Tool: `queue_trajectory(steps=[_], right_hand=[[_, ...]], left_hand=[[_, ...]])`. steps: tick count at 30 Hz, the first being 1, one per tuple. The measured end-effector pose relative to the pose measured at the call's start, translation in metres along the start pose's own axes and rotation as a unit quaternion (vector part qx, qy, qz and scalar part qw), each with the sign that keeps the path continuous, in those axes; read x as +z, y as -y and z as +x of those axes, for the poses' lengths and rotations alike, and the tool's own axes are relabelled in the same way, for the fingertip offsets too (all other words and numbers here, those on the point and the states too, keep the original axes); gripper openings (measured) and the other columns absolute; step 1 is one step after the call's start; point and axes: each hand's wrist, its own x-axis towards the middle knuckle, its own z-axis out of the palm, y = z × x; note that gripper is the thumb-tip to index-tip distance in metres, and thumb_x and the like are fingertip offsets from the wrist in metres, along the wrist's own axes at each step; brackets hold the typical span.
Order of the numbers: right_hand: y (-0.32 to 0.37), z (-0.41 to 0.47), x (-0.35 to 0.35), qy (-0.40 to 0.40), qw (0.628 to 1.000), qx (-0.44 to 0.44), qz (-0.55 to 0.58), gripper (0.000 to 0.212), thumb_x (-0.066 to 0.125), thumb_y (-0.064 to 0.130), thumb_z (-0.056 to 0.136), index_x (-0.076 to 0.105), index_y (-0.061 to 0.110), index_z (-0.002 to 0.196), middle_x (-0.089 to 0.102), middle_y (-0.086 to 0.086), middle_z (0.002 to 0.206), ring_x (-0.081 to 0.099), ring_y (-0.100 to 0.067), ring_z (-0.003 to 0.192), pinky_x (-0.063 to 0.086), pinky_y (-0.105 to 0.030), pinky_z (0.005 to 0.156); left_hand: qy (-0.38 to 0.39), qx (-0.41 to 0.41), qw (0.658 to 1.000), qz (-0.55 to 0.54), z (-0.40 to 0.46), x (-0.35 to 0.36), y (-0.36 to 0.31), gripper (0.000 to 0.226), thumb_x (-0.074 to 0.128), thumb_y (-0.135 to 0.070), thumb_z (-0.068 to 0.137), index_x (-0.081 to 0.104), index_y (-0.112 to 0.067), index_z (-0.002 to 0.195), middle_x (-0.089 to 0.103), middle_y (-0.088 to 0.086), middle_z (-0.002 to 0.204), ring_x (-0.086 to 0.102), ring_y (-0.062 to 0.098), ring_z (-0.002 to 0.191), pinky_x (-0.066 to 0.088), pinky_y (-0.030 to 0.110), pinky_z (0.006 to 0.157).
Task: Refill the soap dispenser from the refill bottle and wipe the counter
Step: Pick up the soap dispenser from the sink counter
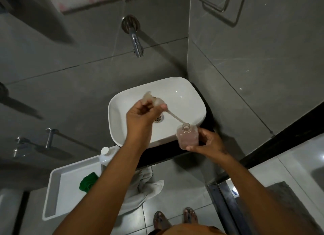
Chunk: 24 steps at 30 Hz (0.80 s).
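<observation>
My right hand (206, 143) grips a clear soap dispenser bottle (187, 136) with pinkish liquid inside, its neck uncapped, at the sink's front right edge. My left hand (142, 115) holds the pump head (151, 99) over the white sink (184, 94); its dip tube (175, 118) slants down with its tip at the bottle's mouth. The white refill bottle (105, 155) with a white cap stands at the back of a white tray (54, 185), partly hidden by my left forearm. A green cloth (88, 182) lies in the tray.
A chrome wall tap (135, 40) juts out above the sink. The sink sits on a dark counter (208, 124). A grey towel (149, 185) hangs below the counter's front edge. Grey tiled walls close in behind and to the right. My sandalled feet (175, 217) stand on the tiled floor.
</observation>
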Motion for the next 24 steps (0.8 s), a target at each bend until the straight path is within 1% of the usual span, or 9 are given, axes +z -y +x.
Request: queue_trajectory(steps=[2, 5, 8, 11, 15, 17, 20, 22, 24], right_hand=[[-0.004, 0.0, -0.003, -0.009, 1.0, 0.003, 0.005, 0.062, 0.093, 0.034, 0.051, 0.07, 0.05, 0.106, 0.076, 0.017, 0.108, 0.071, -0.005, 0.103, 0.056, -0.021, 0.083], [-0.013, -0.001, -0.011, -0.016, 1.0, 0.02, 0.013, 0.064, 0.093, 0.032, 0.05, 0.071, 0.048, 0.108, 0.076, 0.012, 0.111, 0.071, -0.011, 0.106, 0.057, -0.029, 0.087], [-0.018, -0.004, -0.02, -0.022, 0.999, 0.036, 0.005, 0.063, 0.095, 0.023, 0.054, 0.071, 0.048, 0.107, 0.076, 0.015, 0.109, 0.072, -0.007, 0.102, 0.057, -0.019, 0.079], [-0.024, -0.006, -0.027, -0.024, 0.998, 0.048, -0.015, 0.061, 0.092, 0.003, 0.062, 0.073, 0.045, 0.102, 0.077, 0.015, 0.103, 0.073, -0.006, 0.097, 0.056, -0.016, 0.075], [-0.028, -0.01, -0.032, -0.021, 0.997, 0.073, -0.006, 0.057, 0.086, -0.008, 0.065, 0.07, 0.028, 0.105, 0.077, 0.008, 0.105, 0.072, -0.004, 0.094, 0.058, -0.019, 0.078], [-0.026, -0.012, -0.034, -0.021, 0.996, 0.081, -0.004, 0.059, 0.084, -0.011, 0.067, 0.068, 0.024, 0.11, 0.075, 0.007, 0.106, 0.072, -0.001, 0.093, 0.057, -0.017, 0.077], [-0.023, -0.017, -0.038, -0.028, 0.995, 0.096, -0.002, 0.059, 0.084, -0.012, 0.066, 0.067, 0.029, 0.107, 0.074, 0.015, 0.1, 0.071, 0.005, 0.087, 0.055, -0.011, 0.071], [-0.021, -0.019, -0.039, -0.03, 0.994, 0.104, -0.008, 0.06, 0.085, -0.01, 0.066, 0.067, 0.032, 0.104, 0.076, 0.021, 0.092, 0.07, 0.009, 0.085, 0.054, -0.008, 0.068], [-0.02, -0.02, -0.04, -0.029, 0.993, 0.11, -0.014, 0.058, 0.085, -0.01, 0.066, 0.067, 0.033, 0.1, 0.076, 0.026, 0.087, 0.07, 0.011, 0.084, 0.052, -0.006, 0.065]], left_hand=[[-0.046, -0.013, 0.997, -0.058, -0.003, -0.015, -0.004, 0.022, 0.077, 0.002, 0.084, 0.07, -0.019, 0.08, 0.067, 0.002, 0.086, 0.066, 0.019, 0.085, 0.051, 0.025, 0.075], [-0.143, -0.089, 0.975, -0.142, -0.019, -0.038, 0.019, 0.024, 0.074, 0.0, 0.085, 0.061, -0.02, 0.082, 0.065, 0.002, 0.083, 0.066, 0.011, 0.075, 0.054, 0.022, 0.075], [-0.219, -0.178, 0.94, -0.192, -0.047, -0.052, 0.067, 0.019, 0.069, 0.003, 0.088, 0.06, -0.014, 0.086, 0.067, 0.003, 0.08, 0.069, 0.011, 0.071, 0.06, 0.021, 0.073], [-0.288, -0.274, 0.897, -0.191, -0.067, -0.062, 0.123, 0.015, 0.065, 0.003, 0.094, 0.064, -0.007, 0.106, 0.069, 0.01, 0.101, 0.07, 0.013, 0.081, 0.061, 0.018, 0.066], [-0.358, -0.345, 0.849, -0.178, -0.059, -0.066, 0.176, 0.029, 0.071, 0.005, 0.09, 0.065, 0.001, 0.118, 0.07, 0.013, 0.109, 0.068, 0.014, 0.082, 0.057, 0.02, 0.075], [-0.385, -0.354, 0.834, -0.177, -0.047, -0.063, 0.186, 0.029, 0.077, 0.006, 0.085, 0.069, 0.003, 0.113, 0.072, 0.013, 0.11, 0.069, 0.014, 0.08, 0.056, 0.021, 0.073], [-0.433, -0.378, 0.803, -0.161, -0.034, -0.06, 0.193, 0.017, 0.085, -0.005, 0.081, 0.07, -0.003, 0.087, 0.076, 0.014, 0.109, 0.069, 0.015, 0.074, 0.056, 0.024, 0.071], [-0.485, -0.385, 0.763, -0.186, -0.029, -0.059, 0.196, 0.023, 0.088, -0.012, 0.08, 0.066, -0.006, 0.081, 0.076, 0.014, 0.111, 0.073, 0.019, 0.086, 0.056, 0.031, 0.081], [-0.502, -0.397, 0.73, -0.241, -0.023, -0.061, 0.2, 0.021, 0.083, -0.013, 0.086, 0.067, -0.002, 0.094, 0.073, 0.018, 0.123, 0.072, 0.024, 0.11, 0.056, 0.034, 0.085]])
